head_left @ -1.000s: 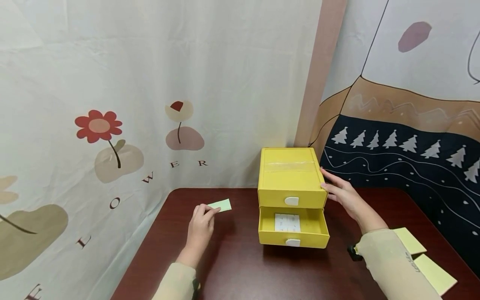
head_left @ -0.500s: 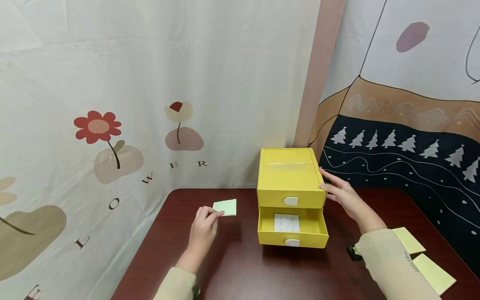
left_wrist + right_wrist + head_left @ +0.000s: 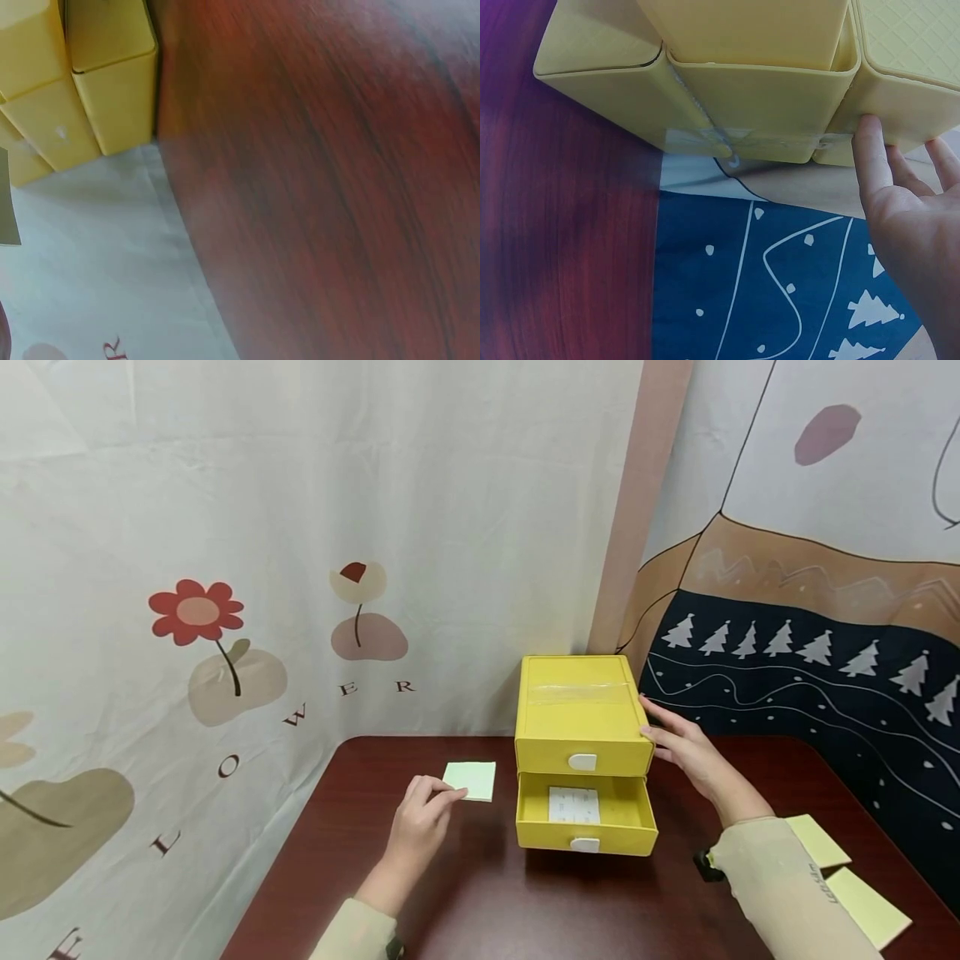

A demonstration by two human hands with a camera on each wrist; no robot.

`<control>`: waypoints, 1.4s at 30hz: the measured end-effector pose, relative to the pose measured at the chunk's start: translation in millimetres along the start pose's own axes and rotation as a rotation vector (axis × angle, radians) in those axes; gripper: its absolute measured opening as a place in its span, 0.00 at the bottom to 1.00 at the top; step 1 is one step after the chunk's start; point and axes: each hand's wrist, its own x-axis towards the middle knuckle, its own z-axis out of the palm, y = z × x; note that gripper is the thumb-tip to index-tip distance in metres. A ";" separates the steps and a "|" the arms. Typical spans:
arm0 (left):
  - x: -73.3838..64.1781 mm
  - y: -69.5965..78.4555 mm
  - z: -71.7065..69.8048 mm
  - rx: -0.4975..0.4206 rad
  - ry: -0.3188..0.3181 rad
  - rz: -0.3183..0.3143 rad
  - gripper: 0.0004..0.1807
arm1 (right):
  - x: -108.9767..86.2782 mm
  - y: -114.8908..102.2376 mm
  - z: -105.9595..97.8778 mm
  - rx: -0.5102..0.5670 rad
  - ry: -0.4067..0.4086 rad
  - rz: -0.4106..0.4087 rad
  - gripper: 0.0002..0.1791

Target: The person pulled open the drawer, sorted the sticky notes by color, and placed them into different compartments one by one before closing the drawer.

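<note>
A: Holding anything with the left grip (image 3: 422, 814)?

B: Yep, pinching a pale green paper pad (image 3: 474, 780) by its lower left corner, thumb against fingers. Look just below the centre of the head view, over the dark red tabletop (image 3: 465, 902) and left of the yellow drawer unit (image 3: 577, 706).

A: And with the right grip (image 3: 686, 756)?

B: Not clutching, just touching. Got fingers stretched out against the right side of that unit, right of centre in the frame. Can see the same at the right of the right wrist view, fingertip on the yellow wall.

A: See anything in the drawers?

B: Can only look into the lower drawer (image 3: 543, 837), pulled out. Shows a white printed slip (image 3: 573, 806) inside, toward the left.

A: Spot anything else?

B: Yeah, check the lower right: two pale yellow pads (image 3: 870, 906) lying near each other, partly hidden behind the beige sleeve (image 3: 783, 885).
</note>
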 end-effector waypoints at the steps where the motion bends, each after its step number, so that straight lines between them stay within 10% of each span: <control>1: 1.1 1.5 0.3 -0.006 0.004 0.008 0.18 | -0.1 -0.1 0.0 0.001 -0.001 -0.001 0.38; 42: 32.9 48.8 25.4 -0.121 0.002 0.204 0.15 | -0.8 -1.7 -1.1 0.002 -0.005 0.009 0.38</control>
